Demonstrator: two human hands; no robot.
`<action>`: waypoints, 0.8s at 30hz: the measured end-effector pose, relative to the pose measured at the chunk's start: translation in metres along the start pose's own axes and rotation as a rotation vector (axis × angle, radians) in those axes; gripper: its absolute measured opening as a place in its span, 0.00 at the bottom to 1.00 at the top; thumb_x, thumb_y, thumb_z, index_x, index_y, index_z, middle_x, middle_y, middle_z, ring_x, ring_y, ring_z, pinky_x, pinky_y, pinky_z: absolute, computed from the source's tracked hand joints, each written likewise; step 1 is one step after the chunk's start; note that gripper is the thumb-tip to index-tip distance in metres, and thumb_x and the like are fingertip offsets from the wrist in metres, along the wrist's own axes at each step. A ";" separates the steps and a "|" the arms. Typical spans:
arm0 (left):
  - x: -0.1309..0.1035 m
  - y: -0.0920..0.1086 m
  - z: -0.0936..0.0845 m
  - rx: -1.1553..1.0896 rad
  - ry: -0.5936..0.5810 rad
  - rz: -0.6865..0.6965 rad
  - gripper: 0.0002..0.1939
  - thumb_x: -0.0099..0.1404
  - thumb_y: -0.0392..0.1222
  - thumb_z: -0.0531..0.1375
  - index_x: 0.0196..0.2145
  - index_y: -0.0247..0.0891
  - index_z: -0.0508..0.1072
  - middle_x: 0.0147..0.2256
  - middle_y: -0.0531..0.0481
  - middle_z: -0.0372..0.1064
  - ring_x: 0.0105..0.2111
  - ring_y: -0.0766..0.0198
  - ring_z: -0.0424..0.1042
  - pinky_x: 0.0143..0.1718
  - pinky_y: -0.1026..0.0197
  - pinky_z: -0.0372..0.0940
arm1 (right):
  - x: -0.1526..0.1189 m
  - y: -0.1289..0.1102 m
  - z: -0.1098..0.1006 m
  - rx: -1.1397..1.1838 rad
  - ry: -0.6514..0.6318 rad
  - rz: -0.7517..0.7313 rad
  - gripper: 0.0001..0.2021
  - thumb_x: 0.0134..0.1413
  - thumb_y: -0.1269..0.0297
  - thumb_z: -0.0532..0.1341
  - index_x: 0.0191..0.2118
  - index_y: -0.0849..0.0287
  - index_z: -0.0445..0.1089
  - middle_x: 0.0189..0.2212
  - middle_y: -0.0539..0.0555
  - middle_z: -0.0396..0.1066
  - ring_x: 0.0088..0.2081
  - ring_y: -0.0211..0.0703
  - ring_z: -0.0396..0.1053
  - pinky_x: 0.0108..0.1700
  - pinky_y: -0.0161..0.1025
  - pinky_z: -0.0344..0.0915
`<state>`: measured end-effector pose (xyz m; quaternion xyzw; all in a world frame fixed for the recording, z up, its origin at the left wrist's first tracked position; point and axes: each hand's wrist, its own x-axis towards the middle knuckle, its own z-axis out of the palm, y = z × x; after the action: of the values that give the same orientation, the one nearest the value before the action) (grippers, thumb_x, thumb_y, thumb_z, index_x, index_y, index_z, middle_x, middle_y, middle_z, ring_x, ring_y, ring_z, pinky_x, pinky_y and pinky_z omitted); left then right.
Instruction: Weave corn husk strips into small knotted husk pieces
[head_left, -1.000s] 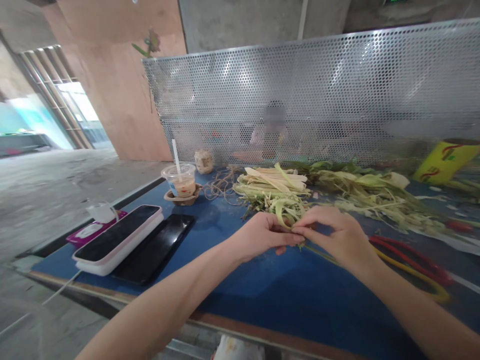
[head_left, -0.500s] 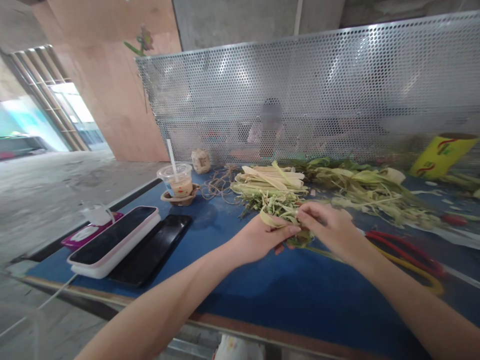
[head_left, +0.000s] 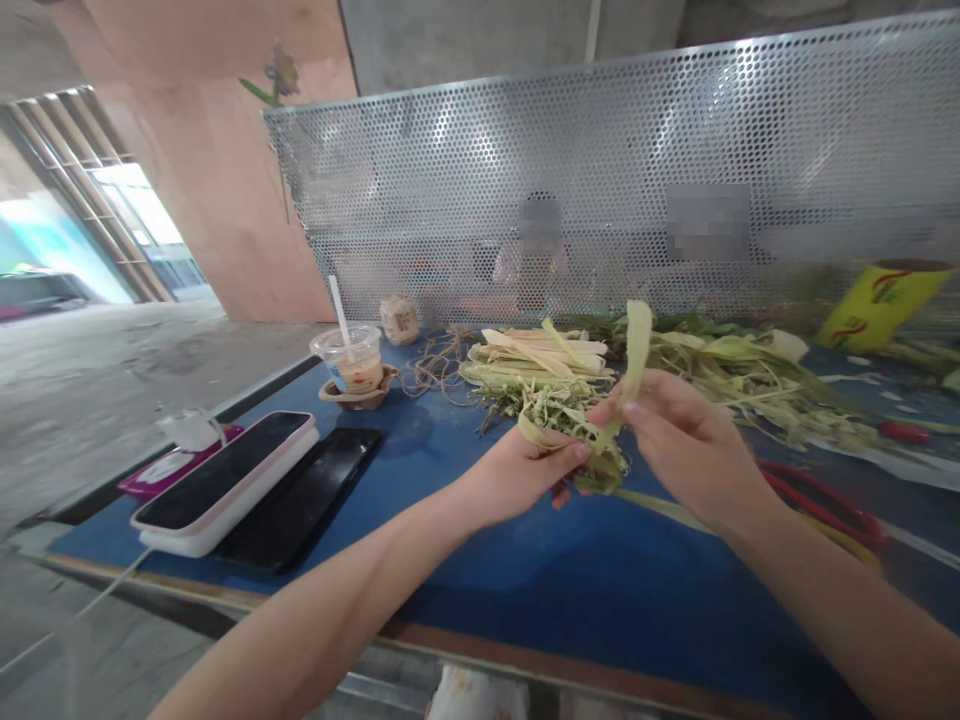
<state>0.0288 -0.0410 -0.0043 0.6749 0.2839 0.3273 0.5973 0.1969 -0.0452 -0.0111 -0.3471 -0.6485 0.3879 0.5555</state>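
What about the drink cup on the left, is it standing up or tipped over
Upright: the drink cup sits in a cardboard holder, lid on top, straw rising from it.

From here I read a rough workshop: a blue-topped bench (head_left: 525, 590) with plant strips (head_left: 540, 355) on it, 1 perforated metal screen (head_left: 600, 150) behind, bare concrete floor (head_left: 172, 350) beyond the bench's left edge.

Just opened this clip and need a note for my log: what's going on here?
The left hand holds a small bundle of green plant strips above the blue table. The right hand pinches a pale leaf strip, its free end sticking up. Behind them lies a pile of pale husks; a lidded drink stands off to the left.
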 end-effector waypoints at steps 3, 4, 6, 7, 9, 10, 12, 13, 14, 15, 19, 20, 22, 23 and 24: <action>0.000 0.000 0.000 -0.023 0.007 -0.011 0.14 0.57 0.46 0.58 0.25 0.29 0.71 0.21 0.52 0.64 0.16 0.75 0.59 0.17 0.70 0.56 | -0.002 -0.007 -0.002 -0.117 0.043 -0.174 0.07 0.55 0.62 0.54 0.33 0.53 0.69 0.28 0.50 0.70 0.34 0.43 0.69 0.39 0.43 0.66; 0.000 0.000 -0.001 -0.023 0.009 -0.015 0.14 0.56 0.46 0.58 0.26 0.29 0.71 0.21 0.52 0.64 0.16 0.75 0.59 0.17 0.70 0.56 | -0.003 -0.009 -0.003 -0.194 0.039 -0.221 0.08 0.56 0.64 0.53 0.33 0.52 0.70 0.27 0.50 0.70 0.34 0.42 0.69 0.40 0.43 0.65; 0.000 -0.001 -0.002 -0.012 0.017 -0.016 0.13 0.56 0.45 0.58 0.26 0.29 0.71 0.20 0.53 0.63 0.16 0.76 0.58 0.16 0.70 0.56 | -0.004 -0.014 -0.004 -0.350 -0.011 -0.309 0.11 0.57 0.67 0.51 0.36 0.51 0.70 0.28 0.50 0.70 0.35 0.42 0.69 0.41 0.42 0.65; 0.001 -0.001 -0.002 -0.007 0.016 -0.010 0.13 0.56 0.45 0.58 0.25 0.30 0.71 0.20 0.53 0.63 0.15 0.76 0.58 0.16 0.70 0.55 | -0.005 -0.015 -0.004 -0.424 -0.051 -0.351 0.12 0.57 0.69 0.51 0.38 0.50 0.70 0.30 0.51 0.70 0.36 0.42 0.69 0.41 0.42 0.64; 0.001 -0.001 -0.004 -0.015 0.026 0.014 0.13 0.55 0.44 0.59 0.22 0.30 0.70 0.18 0.54 0.62 0.15 0.77 0.57 0.16 0.70 0.56 | -0.005 -0.016 -0.005 -0.543 -0.142 -0.436 0.15 0.57 0.71 0.50 0.44 0.48 0.68 0.36 0.52 0.69 0.38 0.42 0.68 0.40 0.41 0.64; 0.001 -0.001 -0.004 -0.027 0.036 0.025 0.12 0.54 0.44 0.60 0.21 0.31 0.70 0.18 0.54 0.62 0.15 0.76 0.58 0.16 0.70 0.56 | -0.005 -0.016 -0.005 -0.587 -0.183 -0.467 0.15 0.56 0.71 0.51 0.46 0.48 0.67 0.38 0.53 0.68 0.39 0.42 0.67 0.40 0.40 0.64; 0.002 -0.002 -0.005 -0.051 0.065 0.039 0.10 0.55 0.41 0.59 0.22 0.31 0.70 0.18 0.55 0.62 0.15 0.75 0.59 0.17 0.70 0.58 | -0.005 -0.015 -0.004 -0.664 -0.239 -0.489 0.16 0.54 0.69 0.55 0.48 0.48 0.66 0.36 0.53 0.66 0.37 0.41 0.66 0.37 0.39 0.64; 0.002 -0.002 -0.006 -0.057 0.081 0.038 0.09 0.56 0.39 0.58 0.22 0.31 0.70 0.18 0.55 0.62 0.16 0.75 0.60 0.17 0.70 0.59 | -0.004 -0.014 -0.004 -0.691 -0.241 -0.504 0.15 0.53 0.68 0.57 0.47 0.48 0.67 0.34 0.53 0.65 0.35 0.40 0.66 0.35 0.38 0.64; 0.002 -0.002 -0.006 -0.058 0.090 0.029 0.08 0.57 0.38 0.57 0.23 0.31 0.70 0.19 0.54 0.63 0.16 0.74 0.61 0.17 0.70 0.60 | -0.004 -0.014 -0.004 -0.713 -0.229 -0.525 0.14 0.52 0.67 0.58 0.45 0.48 0.68 0.32 0.52 0.64 0.32 0.39 0.65 0.33 0.37 0.64; 0.002 -0.002 -0.007 -0.056 0.090 0.014 0.08 0.57 0.37 0.56 0.24 0.31 0.70 0.19 0.53 0.63 0.17 0.74 0.62 0.18 0.69 0.61 | -0.003 -0.013 -0.004 -0.733 -0.212 -0.545 0.12 0.51 0.67 0.59 0.43 0.49 0.69 0.30 0.51 0.63 0.30 0.38 0.64 0.31 0.36 0.63; 0.001 0.001 -0.007 -0.063 0.075 -0.027 0.08 0.58 0.35 0.55 0.25 0.30 0.72 0.21 0.53 0.65 0.16 0.75 0.62 0.18 0.70 0.61 | -0.001 -0.013 -0.005 -0.792 -0.125 -0.567 0.04 0.51 0.70 0.58 0.33 0.53 0.69 0.28 0.51 0.65 0.30 0.38 0.65 0.32 0.36 0.63; 0.001 0.002 -0.006 -0.062 0.076 -0.024 0.08 0.58 0.35 0.55 0.25 0.30 0.72 0.21 0.53 0.65 0.16 0.75 0.62 0.17 0.70 0.61 | 0.000 -0.013 -0.005 -0.808 -0.111 -0.568 0.03 0.51 0.70 0.58 0.31 0.54 0.68 0.28 0.51 0.66 0.31 0.39 0.66 0.34 0.37 0.63; 0.001 0.003 -0.006 -0.055 0.081 -0.011 0.09 0.59 0.35 0.54 0.24 0.30 0.72 0.20 0.54 0.64 0.15 0.76 0.61 0.17 0.71 0.60 | 0.000 -0.014 -0.006 -0.846 -0.101 -0.595 0.03 0.52 0.70 0.58 0.31 0.54 0.66 0.29 0.52 0.67 0.33 0.40 0.66 0.36 0.39 0.63; 0.001 0.004 -0.006 -0.053 0.085 -0.008 0.09 0.59 0.35 0.54 0.24 0.30 0.72 0.20 0.54 0.64 0.15 0.76 0.61 0.17 0.71 0.60 | 0.000 -0.013 -0.007 -0.869 -0.107 -0.618 0.03 0.52 0.70 0.58 0.31 0.54 0.65 0.29 0.52 0.67 0.33 0.41 0.66 0.37 0.39 0.63; 0.001 0.004 -0.006 -0.054 0.087 -0.007 0.09 0.59 0.35 0.54 0.24 0.30 0.72 0.20 0.54 0.64 0.15 0.76 0.61 0.17 0.71 0.60 | 0.000 -0.013 -0.007 -0.892 -0.114 -0.642 0.03 0.51 0.70 0.58 0.32 0.54 0.65 0.30 0.52 0.68 0.33 0.41 0.67 0.37 0.40 0.63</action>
<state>0.0242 -0.0373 0.0002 0.6426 0.3029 0.3617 0.6037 0.2033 -0.0503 0.0009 -0.3122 -0.8522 -0.0951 0.4089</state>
